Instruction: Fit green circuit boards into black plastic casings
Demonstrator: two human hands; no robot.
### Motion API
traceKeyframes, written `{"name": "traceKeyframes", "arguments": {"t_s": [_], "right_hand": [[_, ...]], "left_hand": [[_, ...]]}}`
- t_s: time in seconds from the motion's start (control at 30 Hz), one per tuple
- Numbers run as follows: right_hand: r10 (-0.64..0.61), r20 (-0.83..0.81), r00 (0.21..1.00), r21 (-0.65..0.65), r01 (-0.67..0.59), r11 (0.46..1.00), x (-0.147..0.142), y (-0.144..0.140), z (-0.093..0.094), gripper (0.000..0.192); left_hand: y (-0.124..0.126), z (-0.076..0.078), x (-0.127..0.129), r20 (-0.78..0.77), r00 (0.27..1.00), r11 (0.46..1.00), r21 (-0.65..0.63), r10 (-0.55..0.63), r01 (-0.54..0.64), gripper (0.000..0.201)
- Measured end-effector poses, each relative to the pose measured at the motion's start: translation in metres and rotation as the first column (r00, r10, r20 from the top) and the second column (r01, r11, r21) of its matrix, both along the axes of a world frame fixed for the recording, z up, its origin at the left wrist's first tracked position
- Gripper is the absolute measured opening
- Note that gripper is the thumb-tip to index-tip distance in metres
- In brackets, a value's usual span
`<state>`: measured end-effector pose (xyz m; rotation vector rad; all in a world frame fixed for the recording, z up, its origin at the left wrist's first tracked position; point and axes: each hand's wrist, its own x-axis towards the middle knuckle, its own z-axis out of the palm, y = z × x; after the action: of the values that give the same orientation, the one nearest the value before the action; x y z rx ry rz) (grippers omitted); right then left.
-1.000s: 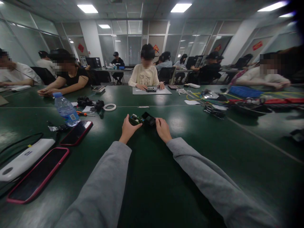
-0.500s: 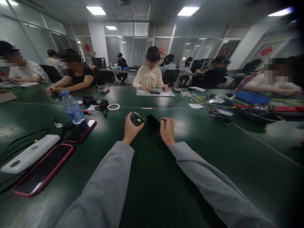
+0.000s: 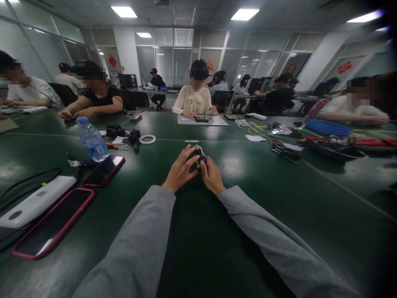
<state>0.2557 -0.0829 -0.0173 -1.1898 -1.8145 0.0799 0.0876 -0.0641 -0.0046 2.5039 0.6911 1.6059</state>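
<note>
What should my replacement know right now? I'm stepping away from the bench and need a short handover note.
Left hand: grip closed around the small black device, fingers over its top.
Right hand: holds the same device from the near right side.
The device is lifted just above the green table, between both hands; its details are mostly hidden.
Nearby on the left: water bottle, two phones, white power bank, tape ring, orange-handled screwdriver.
Done: device picked up in both hands.
Left: cannot tell from this view; check the device itself.
</note>
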Motion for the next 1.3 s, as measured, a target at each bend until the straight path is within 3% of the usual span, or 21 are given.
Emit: {"name": "traceKeyframes", "arguments": {"t_s": [0.07, 0.17, 0.23, 0.33, 0.4, 0.5, 0.63, 0.73, 0.83, 1.0, 1.17, 1.3], "right_hand": [[0.011, 0.012, 1.0, -0.01, -0.011, 1.0, -0.001, 0.0, 0.0, 0.04], [-0.017, 0.021, 1.0, -0.03, 0.017, 0.999, -0.002, 0.0, -0.001, 0.042], [-0.046, 0.02, 0.999, -0.035, 0.047, 0.998, -0.002, 0.001, -0.001, 0.043], [-0.081, 0.008, 0.997, -0.034, 0.081, 0.996, -0.001, 0.002, -0.002, 0.042], [-0.11, -0.01, 0.994, -0.034, 0.109, 0.993, 0.0, 0.002, -0.002, 0.041], [-0.17, -0.033, 0.985, -0.023, 0.169, 0.985, 0.001, 0.002, -0.002, 0.039], [-0.221, -0.02, 0.975, 0.002, 0.221, 0.975, 0.0, 0.002, -0.001, 0.037], [-0.223, 0.031, 0.974, 0.014, 0.223, 0.975, -0.004, -0.001, -0.001, 0.037], [-0.183, 0.106, 0.977, 0.0, 0.184, 0.983, -0.01, -0.005, -0.001, 0.037], [-0.098, 0.141, 0.985, 0.014, 0.097, 0.995, -0.014, -0.01, 0.005, 0.037], [-0.221, 0.091, 0.971, 0.153, 0.205, 0.967, -0.003, 0.004, 0.0, 0.048], [-0.279, 0.072, 0.958, 0.118, 0.27, 0.956, 0.012, 0.024, -0.02, 0.07]], "left_hand": [[-0.007, 0.007, 0.002, 0.065, 0.997, 0.982, -0.186, -0.033, 0.045, 0.043], [-0.016, 0.016, 0.004, 0.218, 0.976, 0.9, -0.424, -0.009, 0.103, 0.052], [-0.017, 0.017, 0.005, 0.296, 0.955, 0.861, -0.492, 0.03, 0.125, 0.065], [-0.008, 0.007, 0.005, 0.366, 0.928, 0.845, -0.517, 0.073, 0.137, 0.083], [0.002, -0.002, 0.003, 0.429, 0.894, 0.809, -0.567, 0.131, 0.153, 0.08], [0.015, -0.012, 0.001, 0.518, 0.825, 0.671, -0.697, 0.226, 0.254, 0.048], [0.014, -0.01, 0.003, 0.587, 0.794, 0.439, -0.762, 0.158, 0.476, 0.052], [0.006, -0.005, 0.005, 0.628, 0.777, 0.331, -0.741, 0.036, 0.584, 0.053], [0.003, -0.005, 0.007, 0.691, 0.723, 0.295, -0.695, 0.022, 0.656, 0.051], [0.009, -0.008, 0.005, 0.767, 0.622, 0.271, -0.639, 0.158, 0.719, 0.04], [0.02, -0.01, -0.003, 0.831, 0.471, 0.259, -0.544, 0.296, 0.798, 0.038], [0.028, -0.012, -0.012, 0.842, 0.307, 0.255, -0.447, 0.442, 0.858, 0.033]]}}
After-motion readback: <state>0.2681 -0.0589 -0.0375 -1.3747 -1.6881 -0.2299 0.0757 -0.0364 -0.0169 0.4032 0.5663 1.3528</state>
